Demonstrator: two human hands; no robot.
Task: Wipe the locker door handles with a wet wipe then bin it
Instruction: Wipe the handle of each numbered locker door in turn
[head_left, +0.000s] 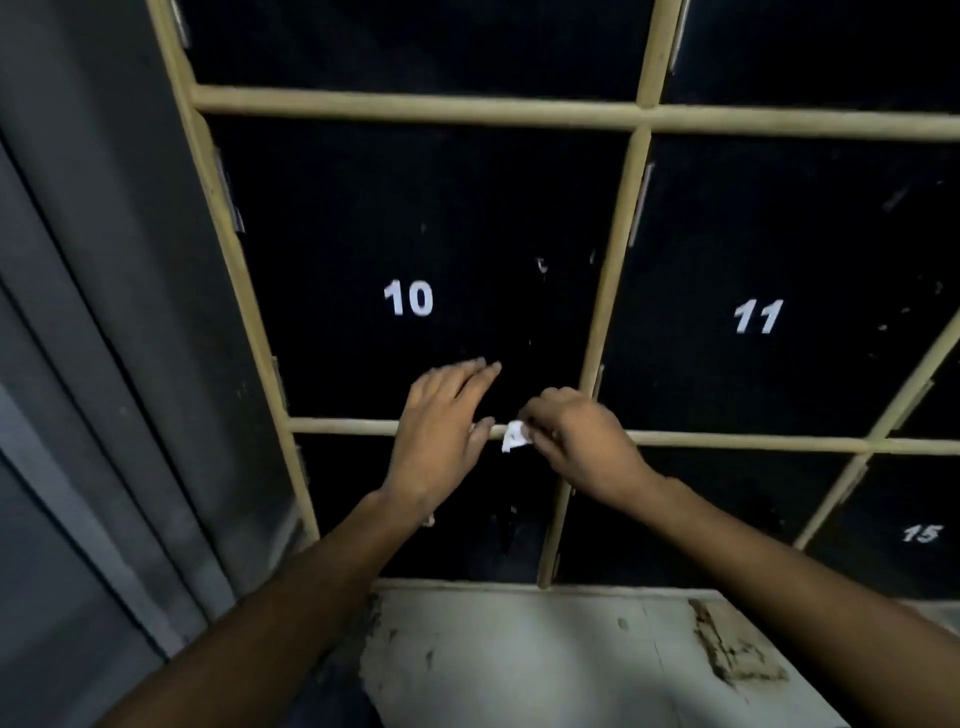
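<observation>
Here, in the head view, the person is facing a bank of black locker doors set in a cream frame (415, 101), and the light is running so low that the door faces are showing as little more than flat darkness. The right hand (576, 441) is curling its fingers around a small crumpled wet wipe (514, 437), pinching it at the fingertips. The wipe is sitting over the horizontal frame bar (337, 426) just under the lower right corner of door 10 (410, 218), between the two hands. The left hand (441, 431) is lying released, its fingers stretching straight up onto the lower part of door 10 and holding nothing. Its thumb is pointing toward the wipe and seems to be just short of it, though blur is hiding whether they are touching. Any handle on door 10 is melting into the black, so I cannot tell where it is. Door 11 (779, 234) is standing to the right, its far edge running out of the picture, and door 15 (883, 499) is showing only partly at lower right. The forearms are covering much of the door below 10 (498, 535). A scuffed white ledge (519, 649) is filling the bottom edge.
</observation>
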